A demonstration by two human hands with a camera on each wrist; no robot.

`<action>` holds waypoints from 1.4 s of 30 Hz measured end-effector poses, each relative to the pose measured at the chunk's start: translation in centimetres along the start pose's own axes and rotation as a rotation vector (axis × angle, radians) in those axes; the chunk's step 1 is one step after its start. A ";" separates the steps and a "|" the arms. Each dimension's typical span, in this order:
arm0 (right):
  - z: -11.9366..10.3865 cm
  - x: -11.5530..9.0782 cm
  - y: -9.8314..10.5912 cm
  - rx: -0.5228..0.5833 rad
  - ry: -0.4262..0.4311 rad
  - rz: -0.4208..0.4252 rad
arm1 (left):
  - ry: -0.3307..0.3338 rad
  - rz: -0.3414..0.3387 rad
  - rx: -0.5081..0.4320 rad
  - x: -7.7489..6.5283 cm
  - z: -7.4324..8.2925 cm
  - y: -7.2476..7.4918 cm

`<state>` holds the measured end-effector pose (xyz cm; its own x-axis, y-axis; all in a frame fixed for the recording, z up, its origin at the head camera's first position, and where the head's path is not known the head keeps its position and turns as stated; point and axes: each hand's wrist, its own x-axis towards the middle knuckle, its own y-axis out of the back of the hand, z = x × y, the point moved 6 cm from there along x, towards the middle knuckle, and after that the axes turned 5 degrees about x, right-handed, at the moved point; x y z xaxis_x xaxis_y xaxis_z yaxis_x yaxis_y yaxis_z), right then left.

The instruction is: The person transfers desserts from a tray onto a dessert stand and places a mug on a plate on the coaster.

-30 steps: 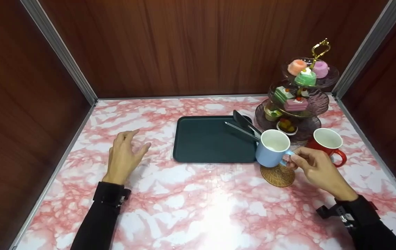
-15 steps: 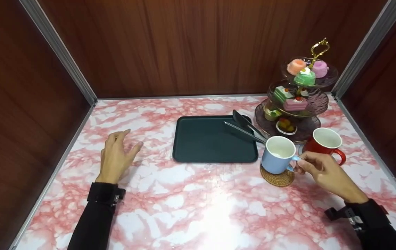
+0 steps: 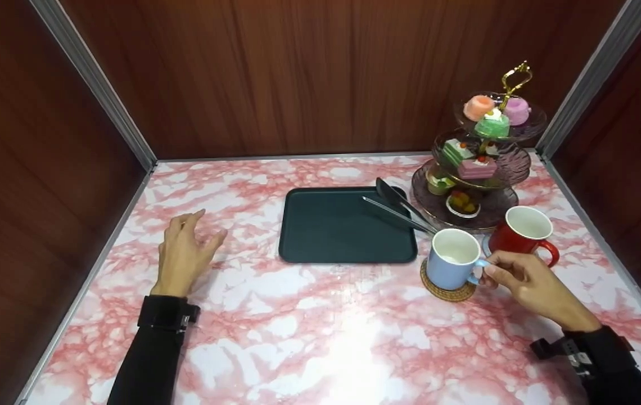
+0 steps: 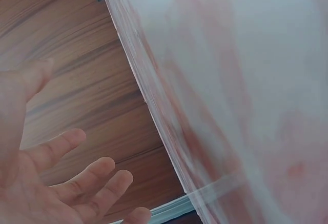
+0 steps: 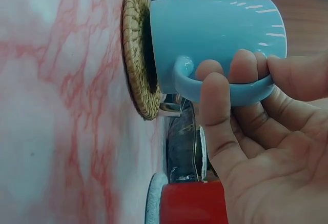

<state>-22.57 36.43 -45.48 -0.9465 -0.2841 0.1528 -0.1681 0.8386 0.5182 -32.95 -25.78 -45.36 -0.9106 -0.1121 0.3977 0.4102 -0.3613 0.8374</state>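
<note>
My right hand (image 3: 534, 287) grips the handle of a light blue mug (image 3: 451, 261), fingers through the loop and thumb on top. The mug is upright over a round woven coaster (image 3: 448, 294), its base right at the weave in the right wrist view, where the coaster (image 5: 136, 55) shows edge-on. White inside, the mug shows no contents. Just behind my right hand stands a red mug (image 3: 514, 239) on a pale coaster. Over on the left, my left hand (image 3: 184, 253) hovers with relaxed, spread fingers and holds nothing; the left wrist view shows those fingers (image 4: 97, 178) loosely extended.
A dark green tray (image 3: 326, 225) lies at the centre. Utensils with a black spoon-like head (image 3: 389, 192) and a thin metal shaft (image 3: 391, 211) slant across its right side. A three-tier stand (image 3: 514, 160) with small cakes rises behind the mugs. Wooden walls enclose the marbled table.
The blue mug has moved down and slightly right from beside the tray's corner onto the coaster, still held by its handle. My left hand has drifted slightly left.
</note>
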 end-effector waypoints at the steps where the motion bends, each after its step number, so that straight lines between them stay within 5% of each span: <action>1: 0.1 0.0 0.0 0.003 -0.012 -0.003 | 0.001 0.000 0.002 0.0 0.0 0.0; 14: 0.8 0.2 -0.1 0.031 -0.018 -0.048 | 0.014 -0.075 0.017 0.2 -0.5 -0.1; 25: -1.4 0.3 1.6 -0.370 0.066 0.187 | 0.001 -0.130 0.085 0.3 -0.2 0.2; 31: -3.8 0.4 2.7 -0.458 0.272 0.297 | -0.011 -0.144 0.112 0.3 0.1 0.3; 42: -3.8 1.1 5.8 -0.556 0.301 0.426 | -0.017 -0.173 0.140 0.0 0.0 0.4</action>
<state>-23.49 39.24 -39.07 -0.7693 -0.1693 0.6160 0.4338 0.5695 0.6982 -32.84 -25.91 -45.04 -0.9676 -0.0437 0.2486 0.2517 -0.2416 0.9371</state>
